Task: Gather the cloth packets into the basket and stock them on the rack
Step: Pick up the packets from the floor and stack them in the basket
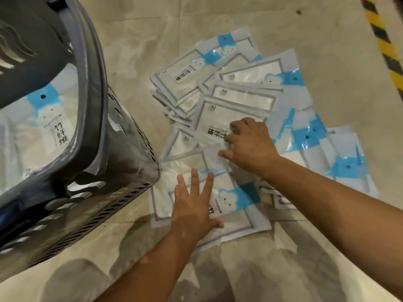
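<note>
Several white cloth packets [246, 83] with blue cloud tabs lie scattered and overlapping on the tiled floor. A grey plastic basket [122, 149] stands at the left, and a packet [48, 127] lies inside it. My left hand [194, 205] lies flat with its fingers spread on the nearest packet [237, 216]. My right hand [250, 144] rests with bent fingers on a packet [209, 123] in the middle of the pile; whether it grips that packet is unclear. No rack is in view.
The basket's dark handle [32, 51] arcs across the upper left. A yellow and black hazard stripe [386, 49] runs along the floor at the upper right. Bare tiles [239, 269] lie in front of the pile.
</note>
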